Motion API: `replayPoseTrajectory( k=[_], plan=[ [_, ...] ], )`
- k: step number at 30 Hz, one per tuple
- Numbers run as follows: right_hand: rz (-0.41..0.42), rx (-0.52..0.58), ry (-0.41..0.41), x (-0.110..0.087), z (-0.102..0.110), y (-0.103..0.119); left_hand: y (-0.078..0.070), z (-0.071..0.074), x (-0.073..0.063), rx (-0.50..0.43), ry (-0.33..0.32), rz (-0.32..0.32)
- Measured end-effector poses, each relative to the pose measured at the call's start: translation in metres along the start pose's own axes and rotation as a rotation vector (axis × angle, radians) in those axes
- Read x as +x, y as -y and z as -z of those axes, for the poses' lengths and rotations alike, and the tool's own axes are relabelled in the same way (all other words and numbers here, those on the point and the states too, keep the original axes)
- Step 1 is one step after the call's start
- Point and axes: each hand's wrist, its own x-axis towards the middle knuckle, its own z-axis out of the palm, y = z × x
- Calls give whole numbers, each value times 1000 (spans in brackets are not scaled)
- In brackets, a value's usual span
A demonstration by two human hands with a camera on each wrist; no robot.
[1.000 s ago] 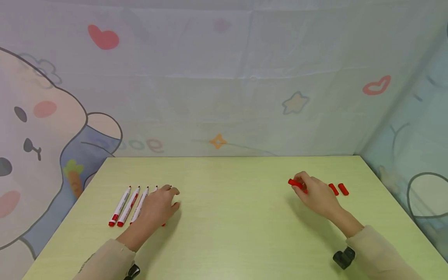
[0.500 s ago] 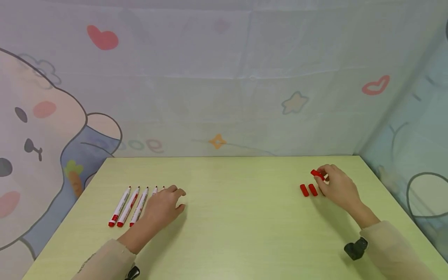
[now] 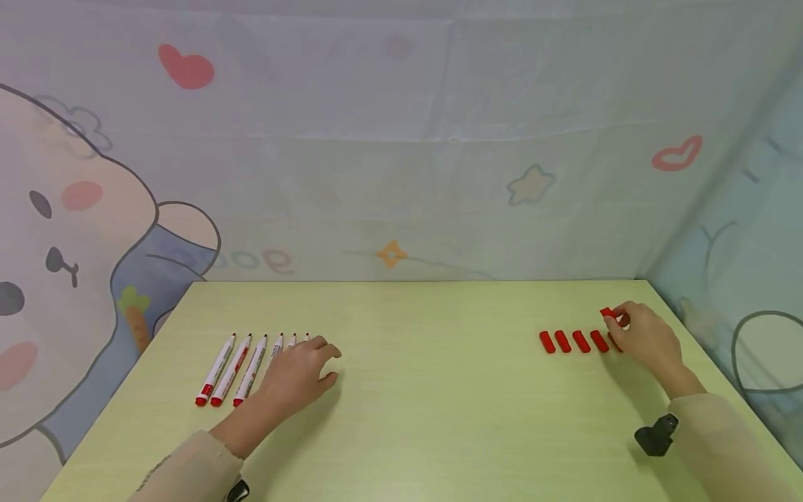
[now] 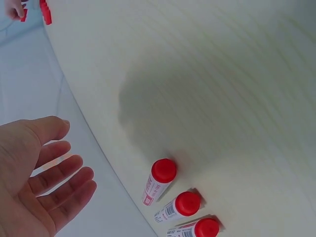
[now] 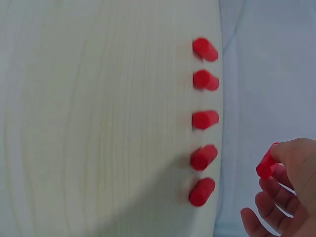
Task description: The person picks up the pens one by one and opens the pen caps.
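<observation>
My right hand (image 3: pixel 650 341) pinches a red marker cap (image 5: pixel 267 163) between thumb and finger, raised above the right end of a row. That row holds several more red caps (image 3: pixel 563 341), lying side by side toward the back right of the table. In the head view the hand partly covers the last one. On the left, my left hand (image 3: pixel 296 376) hovers with relaxed fingers over several uncapped white markers (image 3: pixel 218 368). Their dark tips point to the back and their red ends face me. This hand hides part of the markers and holds nothing in the left wrist view.
The light wooden table (image 3: pixel 426 404) reaches back to a printed cloth backdrop (image 3: pixel 389 153). Another cloth (image 3: pixel 746 265) hangs along the right side. A small black device (image 3: pixel 656 436) is worn at the right wrist.
My right hand has moved right along the row with a cap in its fingers, uncovering the caps to its left. My left hand has drifted slightly right, baring more marker tips.
</observation>
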Motion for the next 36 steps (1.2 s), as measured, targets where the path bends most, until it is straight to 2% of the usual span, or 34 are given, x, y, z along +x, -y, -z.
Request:
replayPoseTrajectory(
  k=[5,12,17,29,36],
  plan=[
    [-66,1,75,4,0,-22,-1,1,-2,3,1,-10],
    [-100,-25,112,3,1,-39,-2,4,-3,-15,7,-34],
    [-122,-43,149,2,0,-48,-2,7,-4,-23,-14,-68],
    [-206,-53,302,-1,1,-56,-2,14,-6,-5,-107,-149],
    [-232,-62,323,-2,-2,-58,0,16,-6,-29,-123,-178]
  ],
)
